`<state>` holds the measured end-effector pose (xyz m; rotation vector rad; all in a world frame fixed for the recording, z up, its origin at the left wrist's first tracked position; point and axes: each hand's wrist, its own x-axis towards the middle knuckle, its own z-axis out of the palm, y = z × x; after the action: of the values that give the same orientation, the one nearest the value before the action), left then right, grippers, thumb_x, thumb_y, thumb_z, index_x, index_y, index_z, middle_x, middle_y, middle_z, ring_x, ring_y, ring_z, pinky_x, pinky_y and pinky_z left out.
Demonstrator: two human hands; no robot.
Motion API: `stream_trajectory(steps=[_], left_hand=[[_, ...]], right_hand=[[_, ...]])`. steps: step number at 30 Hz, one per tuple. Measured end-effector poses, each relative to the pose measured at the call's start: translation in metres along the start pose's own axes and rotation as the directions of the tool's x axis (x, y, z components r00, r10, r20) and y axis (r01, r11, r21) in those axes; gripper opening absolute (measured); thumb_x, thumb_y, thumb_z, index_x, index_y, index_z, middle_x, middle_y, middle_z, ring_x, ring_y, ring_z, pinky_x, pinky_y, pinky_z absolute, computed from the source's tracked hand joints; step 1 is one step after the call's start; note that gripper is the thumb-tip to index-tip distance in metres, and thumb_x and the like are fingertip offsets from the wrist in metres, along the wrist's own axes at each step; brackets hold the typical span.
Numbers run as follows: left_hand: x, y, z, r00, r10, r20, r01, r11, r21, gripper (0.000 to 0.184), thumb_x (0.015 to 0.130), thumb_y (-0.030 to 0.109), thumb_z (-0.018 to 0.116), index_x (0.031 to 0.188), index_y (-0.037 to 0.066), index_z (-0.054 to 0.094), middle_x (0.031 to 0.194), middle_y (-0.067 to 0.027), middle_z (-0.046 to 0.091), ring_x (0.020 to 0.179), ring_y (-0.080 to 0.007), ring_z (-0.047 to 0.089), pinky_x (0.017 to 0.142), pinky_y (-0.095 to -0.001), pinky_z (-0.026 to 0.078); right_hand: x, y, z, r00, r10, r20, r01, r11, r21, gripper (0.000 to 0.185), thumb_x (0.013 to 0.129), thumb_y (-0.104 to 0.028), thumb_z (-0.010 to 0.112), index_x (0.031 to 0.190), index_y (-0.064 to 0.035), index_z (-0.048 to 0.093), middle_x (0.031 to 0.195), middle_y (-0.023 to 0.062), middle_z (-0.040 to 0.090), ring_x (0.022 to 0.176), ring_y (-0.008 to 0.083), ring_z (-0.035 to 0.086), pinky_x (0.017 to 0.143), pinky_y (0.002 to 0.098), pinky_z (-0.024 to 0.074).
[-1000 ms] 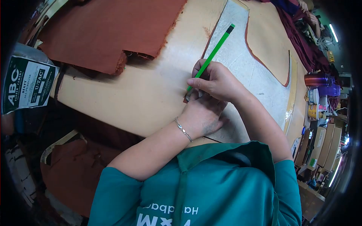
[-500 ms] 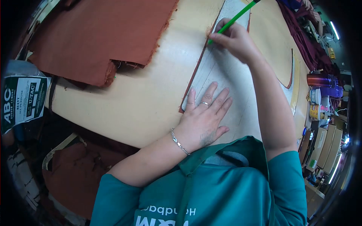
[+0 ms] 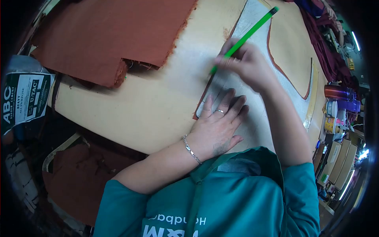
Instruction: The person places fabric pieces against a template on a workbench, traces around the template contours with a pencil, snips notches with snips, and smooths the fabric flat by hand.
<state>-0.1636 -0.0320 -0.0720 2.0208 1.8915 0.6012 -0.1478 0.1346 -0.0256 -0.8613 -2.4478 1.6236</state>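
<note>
My left hand (image 3: 219,122) lies flat with its fingers spread on a large grey template (image 3: 252,114), near its lower left corner. A ring and a chain bracelet show on it. Above it, my right hand (image 3: 246,61) pinches a green pencil (image 3: 252,31), its tip down at the template's left edge and its dark end pointing up and right. Reddish-brown fabric shows as a thin strip (image 3: 280,71) along the template's edges, beneath it.
Frayed brown fabric (image 3: 106,35) covers the table's (image 3: 158,106) upper left. A labelled glue container (image 3: 27,94) stands at the left edge. Maroon cloth (image 3: 321,43), a tumbler (image 3: 337,92) and cardboard boxes (image 3: 341,164) are at the right. Another person's hand (image 3: 329,10) shows at the upper right.
My right hand first moved up along the template's left edge with the pencil, then came partway back down. My left hand has spread out flat on the template.
</note>
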Motion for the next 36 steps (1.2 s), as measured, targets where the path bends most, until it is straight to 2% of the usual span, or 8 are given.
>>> stream_trajectory(steps=[4,7,10,15,20,27,32,36], left_hand=[[-0.002,-0.001,0.007,0.999,-0.029,0.021,0.03,0.999,-0.021,0.061,0.079,0.051,0.048,0.126,0.012,0.043,0.129,-0.0105,0.042,0.126,-0.0304,0.028,0.101,-0.0582,0.005],[0.0,-0.001,-0.002,0.985,-0.025,0.173,0.039,0.996,-0.08,0.068,0.081,0.049,0.048,0.133,0.008,0.033,0.136,-0.0123,0.034,0.13,-0.0323,0.018,0.103,-0.0557,0.009],[-0.002,-0.002,0.005,0.998,-0.021,0.061,0.022,1.0,-0.019,0.063,0.079,0.052,0.049,0.126,0.011,0.043,0.131,-0.01,0.04,0.127,-0.0296,0.026,0.101,-0.0589,0.006],[0.001,0.001,-0.003,1.0,-0.02,0.0,0.02,1.0,-0.021,0.065,0.076,0.049,0.054,0.129,0.013,0.04,0.138,-0.0076,0.03,0.131,-0.0274,0.017,0.098,-0.06,0.011],[0.002,0.004,-0.004,0.999,-0.037,0.021,0.037,0.999,0.008,0.066,0.075,0.049,0.056,0.13,0.017,0.039,0.141,-0.0029,0.024,0.132,-0.0258,0.015,0.095,-0.06,0.019],[0.005,0.003,-0.007,1.0,-0.013,0.027,0.012,0.999,0.05,0.067,0.075,0.051,0.055,0.13,0.017,0.04,0.14,-0.0031,0.026,0.131,-0.0262,0.018,0.093,-0.0617,0.02],[0.003,0.003,-0.003,1.0,-0.009,-0.002,0.01,0.997,0.074,0.066,0.075,0.053,0.053,0.13,0.017,0.04,0.141,-0.003,0.026,0.131,-0.026,0.018,0.095,-0.0614,0.017],[0.002,0.002,-0.002,1.0,-0.022,0.005,0.022,1.0,0.019,0.064,0.076,0.051,0.052,0.129,0.016,0.04,0.14,-0.0046,0.026,0.131,-0.0264,0.016,0.097,-0.0605,0.014]], right_hand=[[-0.026,-0.015,0.03,0.973,0.136,0.185,-0.137,0.991,-0.011,0.015,0.079,-0.01,0.064,0.076,-0.0021,0.052,0.06,0.0,0.054,0.052,0.0047,0.049,0.044,0.0202,0.0375],[-0.028,-0.013,0.033,0.971,0.144,0.188,-0.133,0.989,-0.071,0.016,0.079,-0.01,0.064,0.076,-0.0023,0.051,0.059,0.0,0.053,0.051,0.0038,0.048,0.043,0.0193,0.0366],[-0.029,-0.015,0.032,0.971,0.138,0.195,-0.114,0.985,-0.126,0.016,0.079,-0.011,0.065,0.076,-0.002,0.051,0.06,0.0008,0.054,0.054,0.0046,0.049,0.046,0.0203,0.0387],[-0.01,-0.004,0.005,0.996,0.048,0.074,-0.024,0.956,-0.293,0.016,0.077,-0.012,0.066,0.079,-0.0021,0.054,0.067,0.0017,0.055,0.067,0.0092,0.051,0.062,0.0257,0.0425],[0.05,0.038,-0.055,0.996,-0.056,-0.066,0.048,0.992,-0.121,0.02,0.077,-0.019,0.066,0.078,-0.0005,0.057,0.065,0.0025,0.054,0.058,0.0099,0.052,0.054,0.0243,0.0421],[0.111,0.044,-0.116,0.957,0.029,-0.289,-0.049,0.997,-0.065,0.016,0.082,-0.013,0.061,0.089,-0.0034,0.051,0.077,0.0031,0.058,0.068,0.0087,0.054,0.06,0.0229,0.0449],[0.09,0.029,-0.097,0.891,-0.034,-0.453,0.028,0.999,-0.021,0.018,0.081,-0.014,0.063,0.089,-0.0037,0.053,0.077,0.0038,0.059,0.07,0.0102,0.056,0.063,0.0232,0.0445],[0.033,0.025,-0.032,0.991,-0.052,-0.124,0.053,0.999,0.01,0.021,0.075,-0.019,0.068,0.079,-0.0021,0.056,0.065,0.0014,0.055,0.058,0.0083,0.05,0.052,0.0245,0.0411]])
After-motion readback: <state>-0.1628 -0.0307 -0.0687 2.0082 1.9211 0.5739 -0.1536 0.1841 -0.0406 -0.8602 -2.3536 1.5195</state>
